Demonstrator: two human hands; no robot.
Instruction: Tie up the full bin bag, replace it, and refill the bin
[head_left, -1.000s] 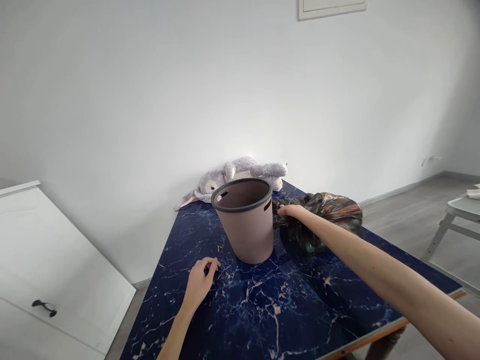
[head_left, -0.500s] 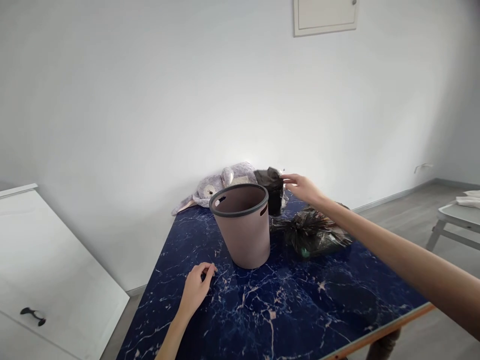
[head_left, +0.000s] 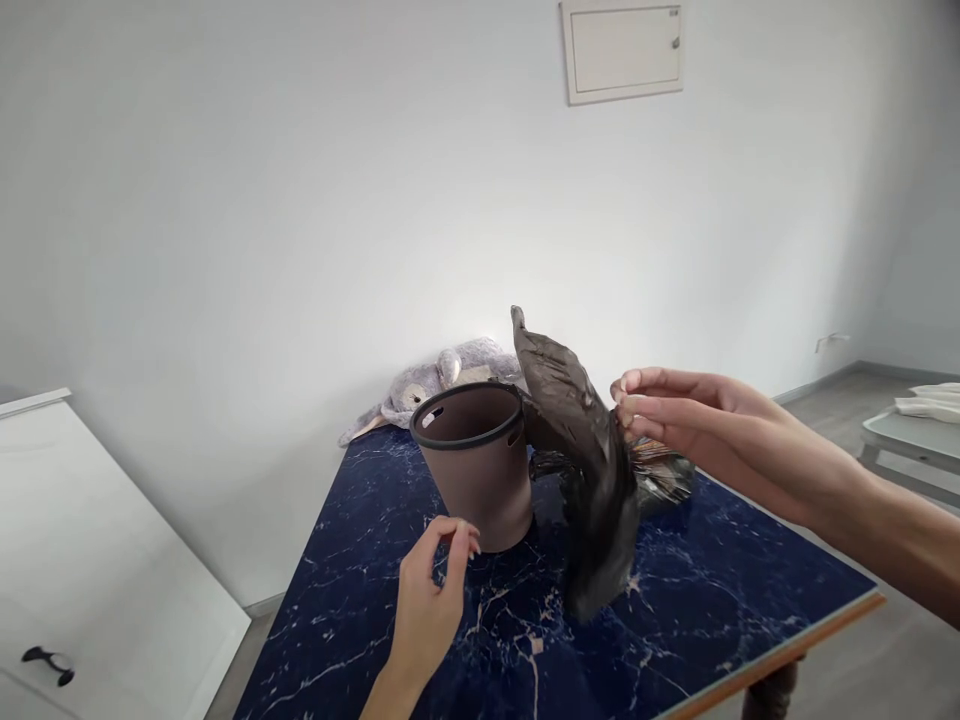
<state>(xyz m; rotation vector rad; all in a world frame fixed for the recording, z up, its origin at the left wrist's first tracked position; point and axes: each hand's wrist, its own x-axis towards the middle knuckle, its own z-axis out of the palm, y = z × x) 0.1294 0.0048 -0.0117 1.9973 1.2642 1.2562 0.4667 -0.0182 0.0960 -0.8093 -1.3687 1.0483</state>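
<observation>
My right hand (head_left: 675, 420) pinches a black plastic garbage bag (head_left: 581, 430) by its edge. The bag hangs loosely folded over the table, close to the right side of a mauve trash bin (head_left: 476, 490) with a dark rim. My left hand (head_left: 439, 585) is just in front of the bin's base, fingers loosely curled and thumb apart, holding nothing. Whether its fingertips touch the bin, I cannot tell. Behind the hanging bag, a filled, knotted black bag (head_left: 664, 475) lies partly hidden on the table.
A grey plush toy (head_left: 424, 385) lies against the wall behind the bin. Everything rests on a blue marble-patterned table (head_left: 352, 570) with a wooden edge. A white cabinet (head_left: 97, 540) stands at left, and a grey stool (head_left: 911, 435) with white cloth at right.
My right hand has drawn the black garbage bag up and toward me from behind the bin, and it now hangs unfolded. My left hand has moved right, closer to the bin.
</observation>
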